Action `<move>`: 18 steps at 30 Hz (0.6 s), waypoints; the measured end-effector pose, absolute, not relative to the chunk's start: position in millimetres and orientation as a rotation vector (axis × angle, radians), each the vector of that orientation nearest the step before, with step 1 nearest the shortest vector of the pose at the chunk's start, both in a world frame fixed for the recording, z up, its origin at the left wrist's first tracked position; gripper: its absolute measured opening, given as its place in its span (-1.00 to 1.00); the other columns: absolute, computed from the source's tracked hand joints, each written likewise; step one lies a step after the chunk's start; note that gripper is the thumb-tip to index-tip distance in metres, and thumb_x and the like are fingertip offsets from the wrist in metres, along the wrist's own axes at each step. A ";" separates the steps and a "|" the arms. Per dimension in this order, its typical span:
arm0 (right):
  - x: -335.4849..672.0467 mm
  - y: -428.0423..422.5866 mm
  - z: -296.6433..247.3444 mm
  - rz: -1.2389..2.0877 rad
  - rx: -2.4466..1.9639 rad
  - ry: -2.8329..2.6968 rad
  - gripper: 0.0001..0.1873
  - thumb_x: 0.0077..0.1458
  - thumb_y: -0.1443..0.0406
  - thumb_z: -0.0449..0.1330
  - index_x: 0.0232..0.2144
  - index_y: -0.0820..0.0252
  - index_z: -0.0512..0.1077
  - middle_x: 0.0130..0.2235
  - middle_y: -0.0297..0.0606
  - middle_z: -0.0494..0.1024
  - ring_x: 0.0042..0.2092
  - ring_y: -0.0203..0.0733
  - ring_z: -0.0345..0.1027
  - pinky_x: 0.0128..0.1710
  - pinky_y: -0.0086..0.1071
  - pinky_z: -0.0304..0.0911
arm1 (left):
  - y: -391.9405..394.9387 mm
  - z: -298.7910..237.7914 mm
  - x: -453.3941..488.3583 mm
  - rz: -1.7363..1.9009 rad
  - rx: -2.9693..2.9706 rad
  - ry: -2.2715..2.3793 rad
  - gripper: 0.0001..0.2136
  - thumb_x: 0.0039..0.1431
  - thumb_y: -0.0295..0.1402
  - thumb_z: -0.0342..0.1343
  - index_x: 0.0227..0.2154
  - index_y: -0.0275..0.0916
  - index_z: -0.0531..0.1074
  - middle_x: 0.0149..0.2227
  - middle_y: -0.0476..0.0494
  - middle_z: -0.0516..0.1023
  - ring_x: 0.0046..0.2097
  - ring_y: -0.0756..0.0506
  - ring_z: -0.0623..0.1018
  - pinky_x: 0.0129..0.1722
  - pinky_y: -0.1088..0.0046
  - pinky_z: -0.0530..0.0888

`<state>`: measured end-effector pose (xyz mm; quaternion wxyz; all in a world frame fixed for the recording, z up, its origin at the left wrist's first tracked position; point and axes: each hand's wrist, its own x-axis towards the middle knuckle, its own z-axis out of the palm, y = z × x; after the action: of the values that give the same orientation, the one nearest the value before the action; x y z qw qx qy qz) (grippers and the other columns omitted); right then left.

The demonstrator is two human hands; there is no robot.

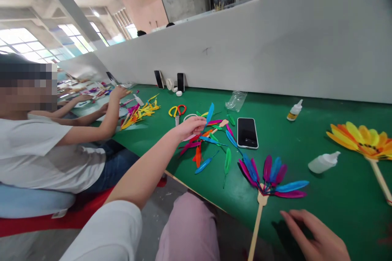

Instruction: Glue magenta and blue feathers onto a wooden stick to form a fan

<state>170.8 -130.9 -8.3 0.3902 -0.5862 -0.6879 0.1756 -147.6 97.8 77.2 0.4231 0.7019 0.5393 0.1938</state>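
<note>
My left hand (192,127) reaches over a pile of loose feathers and pinches a blue feather (210,113) that points upward. Under and around it lie pink, orange, green and blue feathers, among them a green feather (227,160) near the table's front. My right hand (317,234) rests low at the right with its fingers apart and holds nothing. Just left of it lies a feather fan (275,177), with blue and magenta feathers spread over the head of a wooden stick (256,228). The right fingertips are close to the fan but apart from it.
On the green table (284,142) are a phone (247,132), scissors (177,112), a plastic bag (236,100), a glue bottle (295,111), a white bottle (323,163) and a yellow-orange feather fan (367,140). A white partition (275,49) stands behind. A person (45,151) sits at left beside yellow feathers (139,114).
</note>
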 end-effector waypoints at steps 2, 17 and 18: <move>160.1 -123.5 0.0 0.568 -1.513 -1.705 -0.78 -0.04 0.12 0.12 -0.53 0.12 0.41 -0.52 -0.35 0.47 -0.51 -0.33 0.34 -0.51 -0.54 0.25 | 81.0 77.5 -131.8 0.544 1.700 1.202 -0.77 0.04 -0.16 -0.10 -0.48 -0.24 0.17 -0.64 0.13 0.02 -0.64 0.12 0.08 -0.64 0.62 0.10; 91.4 3.4 40.5 1.363 -1.449 -1.274 -0.73 -0.11 0.10 0.14 -0.50 0.22 0.36 -0.56 -0.35 0.39 -0.56 -0.31 0.32 -0.54 -0.41 0.34 | 41.4 47.8 -111.5 0.300 2.531 1.182 -0.69 0.10 -0.25 -0.02 -0.11 -0.22 0.32 -0.27 -0.12 0.42 -0.22 -0.06 0.39 -0.23 0.44 0.31; 97.2 6.7 41.5 1.342 -1.444 -1.256 -0.72 -0.12 0.10 0.16 -0.50 0.23 0.36 -0.55 -0.36 0.38 -0.55 -0.32 0.31 -0.53 -0.42 0.34 | 51.8 43.4 -120.5 0.263 2.656 1.253 -0.68 0.10 -0.27 -0.01 -0.08 -0.22 0.31 -0.20 -0.17 0.41 -0.15 -0.10 0.37 -0.17 0.39 0.29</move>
<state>97.2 6.7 41.5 0.3912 -0.5686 -0.4946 0.5283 -120.5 51.8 43.4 0.0964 0.8966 0.4230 0.0887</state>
